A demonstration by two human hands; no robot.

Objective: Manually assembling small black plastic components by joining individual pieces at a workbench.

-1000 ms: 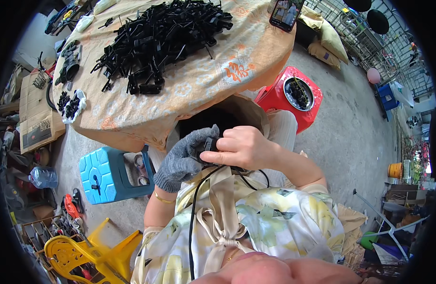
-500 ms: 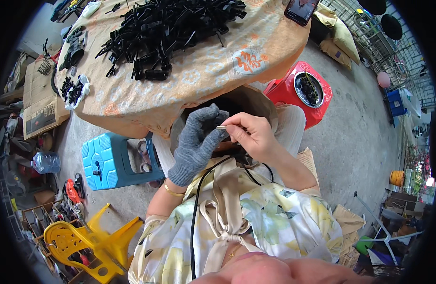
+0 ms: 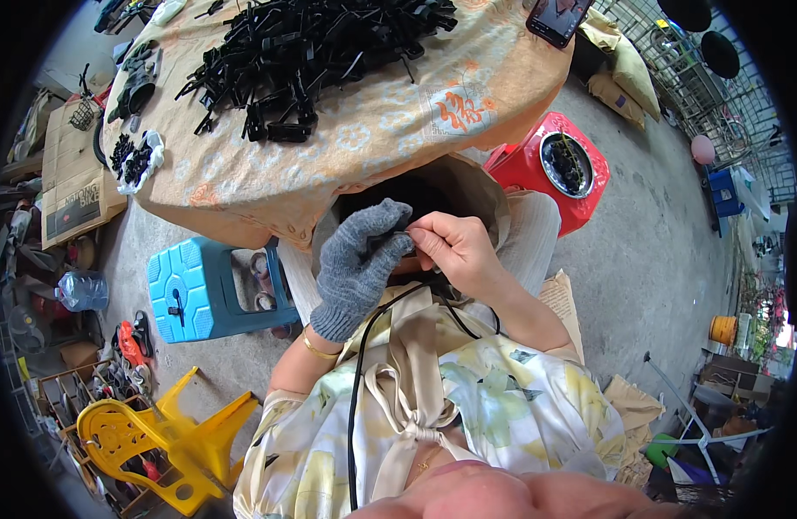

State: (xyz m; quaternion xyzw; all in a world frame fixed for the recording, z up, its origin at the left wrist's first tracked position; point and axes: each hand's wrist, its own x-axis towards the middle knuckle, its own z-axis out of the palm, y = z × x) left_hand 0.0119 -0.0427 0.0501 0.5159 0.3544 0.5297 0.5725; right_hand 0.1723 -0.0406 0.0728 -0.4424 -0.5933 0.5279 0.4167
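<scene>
My left hand [image 3: 356, 268] wears a grey knitted glove and curls inward, its fingers and thumb meeting around something hidden at the tips. My bare right hand [image 3: 457, 249] pinches with thumb and forefinger right against the glove's fingertips. What it grips is too small and covered to make out. Both hands are over the dark mouth of an open sack [image 3: 472, 186] between my knees. Beyond them, a big heap of black plastic pieces [image 3: 303, 65] lies on the cloth-covered table [image 3: 346, 160].
A white bag of small black parts [image 3: 139, 163] and a phone [image 3: 555, 19] sit on the table. To the left stand a blue stool [image 3: 199, 290] and a yellow chair [image 3: 160, 445]. A red stool [image 3: 537, 164] bearing a round dish is at the right. A black cable [image 3: 357, 389] crosses my lap.
A thin pale strip that showed between my right fingertips is now almost out of sight. My right fingers have shifted slightly; the gloved hand stays nearly in place.
</scene>
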